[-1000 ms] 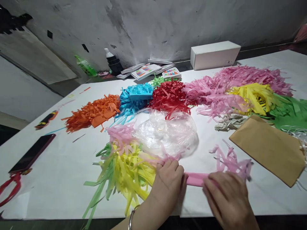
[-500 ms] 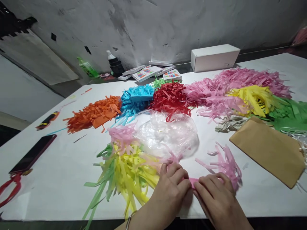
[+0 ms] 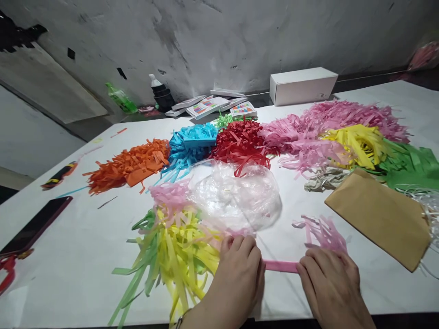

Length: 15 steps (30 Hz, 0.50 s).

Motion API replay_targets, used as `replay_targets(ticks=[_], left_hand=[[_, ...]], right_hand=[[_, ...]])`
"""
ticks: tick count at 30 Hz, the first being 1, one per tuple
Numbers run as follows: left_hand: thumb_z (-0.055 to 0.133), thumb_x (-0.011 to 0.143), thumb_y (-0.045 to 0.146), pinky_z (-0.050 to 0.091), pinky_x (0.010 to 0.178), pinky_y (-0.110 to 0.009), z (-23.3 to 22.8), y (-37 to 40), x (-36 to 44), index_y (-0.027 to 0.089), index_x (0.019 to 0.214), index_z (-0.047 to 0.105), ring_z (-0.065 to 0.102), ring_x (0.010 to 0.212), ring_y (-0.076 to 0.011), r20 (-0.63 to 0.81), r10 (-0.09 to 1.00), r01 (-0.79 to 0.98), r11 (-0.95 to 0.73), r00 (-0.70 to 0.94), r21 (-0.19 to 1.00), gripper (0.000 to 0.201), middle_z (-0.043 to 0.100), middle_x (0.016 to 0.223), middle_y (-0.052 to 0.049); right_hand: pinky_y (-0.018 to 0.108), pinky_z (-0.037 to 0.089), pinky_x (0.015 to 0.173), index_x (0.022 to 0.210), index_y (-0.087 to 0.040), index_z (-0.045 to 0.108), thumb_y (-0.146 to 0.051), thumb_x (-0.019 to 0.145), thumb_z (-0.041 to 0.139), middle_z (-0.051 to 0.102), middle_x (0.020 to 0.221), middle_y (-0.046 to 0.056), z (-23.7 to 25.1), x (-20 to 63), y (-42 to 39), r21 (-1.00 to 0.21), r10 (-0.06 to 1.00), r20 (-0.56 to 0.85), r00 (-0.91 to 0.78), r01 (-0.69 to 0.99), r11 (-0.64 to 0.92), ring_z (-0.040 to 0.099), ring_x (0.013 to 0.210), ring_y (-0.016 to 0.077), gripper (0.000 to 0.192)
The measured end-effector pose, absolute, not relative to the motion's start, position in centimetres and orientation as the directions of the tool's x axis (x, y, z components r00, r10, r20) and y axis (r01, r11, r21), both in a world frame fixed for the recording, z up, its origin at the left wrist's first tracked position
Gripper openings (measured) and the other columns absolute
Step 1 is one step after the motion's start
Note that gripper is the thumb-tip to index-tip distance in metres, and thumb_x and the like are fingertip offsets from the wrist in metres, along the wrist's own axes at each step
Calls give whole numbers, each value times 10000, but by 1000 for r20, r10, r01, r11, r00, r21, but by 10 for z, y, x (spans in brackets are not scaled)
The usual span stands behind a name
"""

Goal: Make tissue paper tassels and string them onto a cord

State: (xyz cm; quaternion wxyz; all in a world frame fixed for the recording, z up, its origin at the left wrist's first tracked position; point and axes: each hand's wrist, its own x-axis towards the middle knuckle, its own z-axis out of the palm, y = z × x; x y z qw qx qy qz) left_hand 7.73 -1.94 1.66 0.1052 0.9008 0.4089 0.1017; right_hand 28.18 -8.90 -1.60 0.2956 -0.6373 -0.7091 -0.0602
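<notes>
A white table [image 3: 85,256] carries fringed paper heaps: orange [image 3: 128,165] at ten o'clock, blue [image 3: 190,141] and red [image 3: 242,141] at twelve, pink [image 3: 329,125] at one, a brown envelope [image 3: 377,217] at three, a phone [image 3: 32,226] at nine.

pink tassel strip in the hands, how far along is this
Looks done: a bundle of yellow, green and pink tassels lies beside the left hand. In hand: both hands, left and right hand, press a pink fringed strip flat on the table. Left, probably: piles of orange, blue and red fringe wait behind.
</notes>
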Motion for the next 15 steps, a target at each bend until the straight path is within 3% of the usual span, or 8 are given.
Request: replay_targets(ticks=[3,6,9,15], left_hand=[[575,882,126,359,823,-460,18,-16,81,186,808,614,520,830,-244,73,774,737,-624,629,258,103,616,896,-56],[600,864,94,356,830,-449,14,-12,81,194,821,617,530,824,-225,99,777,726,-620,622,299,109,629,907,-42],[612,870,86,348,872,-447,11,-12,78,204,825,623,540,845,-211,195,713,635,-693,673,341,126,646,907,-26],[614,903,129,336,984,-473,16,-13,74,222,870,658,550,881,-202,309,597,516,-800,741,308,109,669,879,-17]], right_hand=[[495,308,1014,878,-200,648,-195,983,489,685,895,50,-16,276,-89,-261,858,514,17,956,137,643,883,226,191],[493,302,1047,1004,-207,683,-148,973,482,712,984,64,-17,271,-89,-275,806,586,-78,917,289,644,973,235,212],[410,336,972,984,-200,689,-106,991,397,710,894,39,-19,265,-87,-304,785,595,-173,855,419,634,921,199,306],[392,330,945,902,-211,670,-105,982,428,674,803,13,-19,259,-84,-381,795,600,-89,842,382,611,834,170,275]])
